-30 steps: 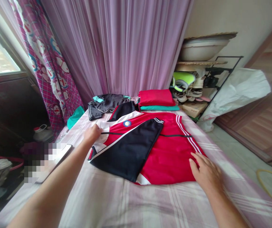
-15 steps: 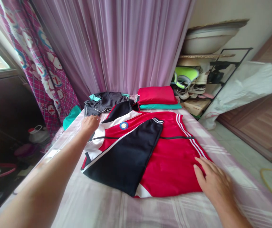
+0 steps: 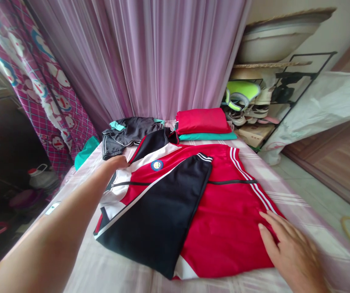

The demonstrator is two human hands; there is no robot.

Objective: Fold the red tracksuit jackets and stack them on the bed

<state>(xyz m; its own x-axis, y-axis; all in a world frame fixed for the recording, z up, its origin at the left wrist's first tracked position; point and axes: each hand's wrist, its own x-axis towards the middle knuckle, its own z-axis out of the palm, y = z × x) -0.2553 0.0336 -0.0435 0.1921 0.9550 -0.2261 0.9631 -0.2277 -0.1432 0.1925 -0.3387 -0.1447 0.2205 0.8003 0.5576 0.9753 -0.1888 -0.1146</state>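
Observation:
A red, black and white track jacket [image 3: 232,228] lies flat on the bed, with a black sleeve [image 3: 159,215] folded across its front and a round badge [image 3: 157,165] on the chest. My left hand [image 3: 116,163] rests at the jacket's upper left edge, its fingers partly hidden from my view. My right hand [image 3: 291,256] lies at the lower right hem, fingers spread flat on the red cloth. Beyond the jacket, a folded red garment [image 3: 201,121] sits on a folded teal one [image 3: 207,136]. A dark garment with teal trim [image 3: 128,132] lies to their left.
The pink plaid bed sheet [image 3: 107,272] runs under everything, with a teal cloth [image 3: 86,152] at its left edge. A shoe rack [image 3: 287,93] and white sack [image 3: 321,110] stand at the right. Curtains [image 3: 168,57] hang behind the bed.
My view has tilted and moved closer, so the jacket looks larger and sits lower. Both hands stay at the jacket's edges, and the left forearm now crosses further over the bed.

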